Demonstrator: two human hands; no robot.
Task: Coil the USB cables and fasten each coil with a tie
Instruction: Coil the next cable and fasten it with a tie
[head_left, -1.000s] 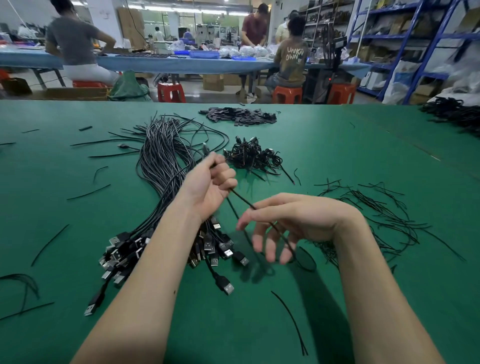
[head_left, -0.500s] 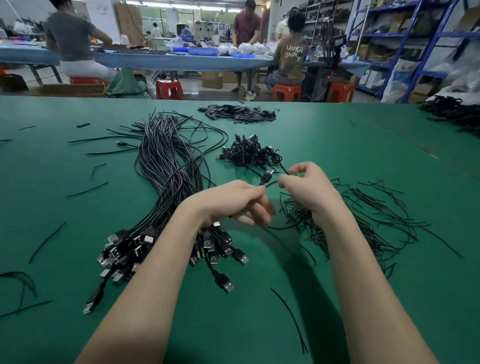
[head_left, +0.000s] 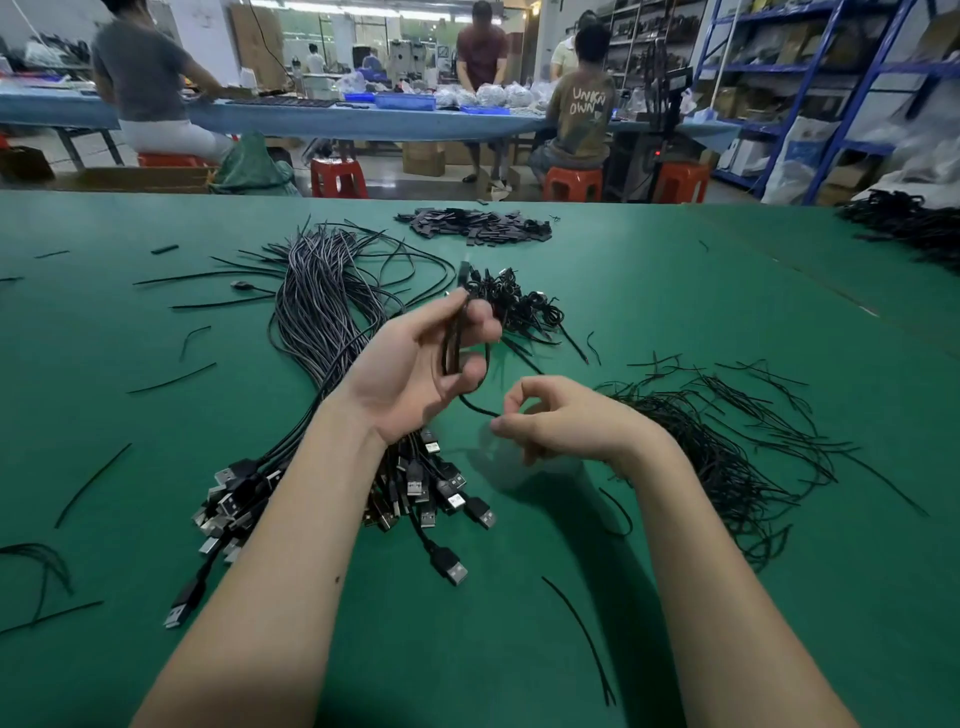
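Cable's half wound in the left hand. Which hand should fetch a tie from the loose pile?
Right, probably. The right hand only pinches the cable's free run, and the pile of ties lies just beyond its wrist. The left hand grips the coil and sits farther from that pile.

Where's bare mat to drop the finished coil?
Free: green mat between the coiled pile and the loose ties; also near edge between the forearms, except one stray tie. Crowded: USB cable bundle under the left hand, and the ties beside the right hand.
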